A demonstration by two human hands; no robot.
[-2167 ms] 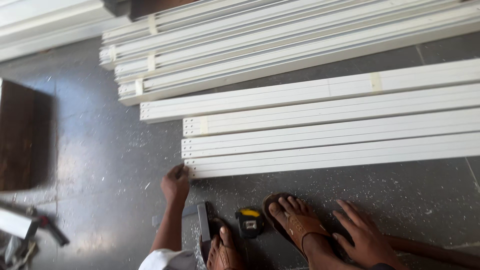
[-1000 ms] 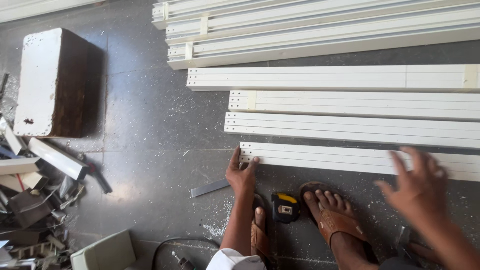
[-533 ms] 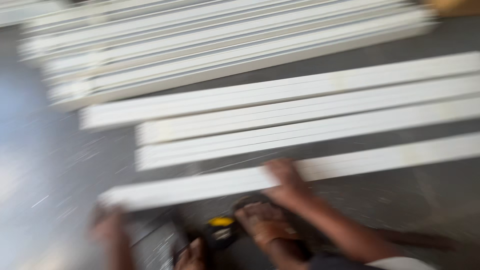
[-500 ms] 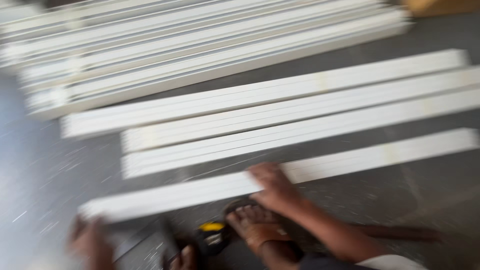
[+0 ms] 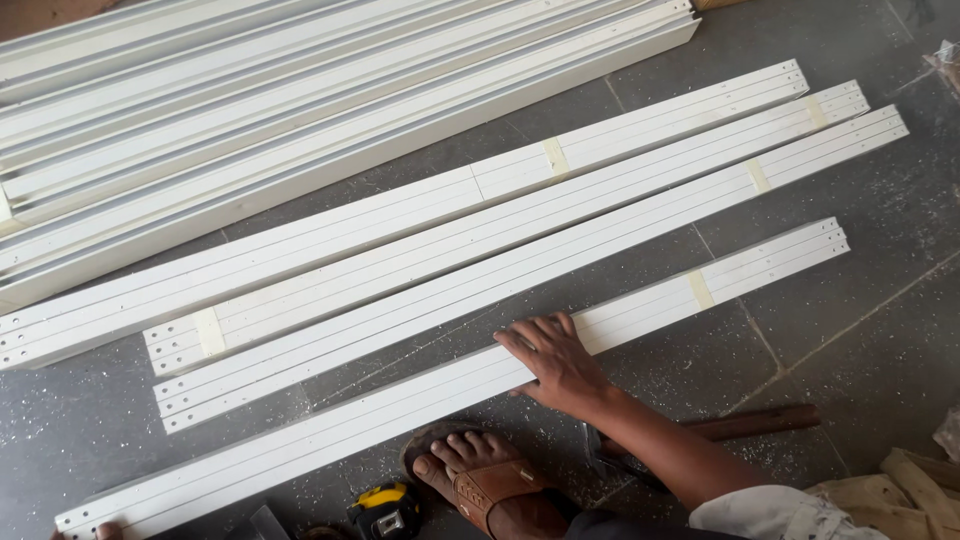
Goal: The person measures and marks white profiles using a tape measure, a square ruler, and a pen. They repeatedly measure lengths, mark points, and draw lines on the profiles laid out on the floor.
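Your right hand (image 5: 555, 358) lies flat, fingers spread, on the nearest bundle of white strips (image 5: 450, 385), near the middle of its length; nothing is pinched. The bundle rests on the grey floor (image 5: 850, 330), nearest to your foot in the brown sandal (image 5: 490, 480), just apart from three other white bundles (image 5: 520, 230). At its left end only a fingertip of your left hand (image 5: 108, 530) shows, so I cannot tell its grip. The bundle looks long, thin and stiff but probably bends when lifted at one point; the smooth surface may slide. Better hold it at two separated places. A yellow tape measure (image 5: 383, 510) lies beside your foot.
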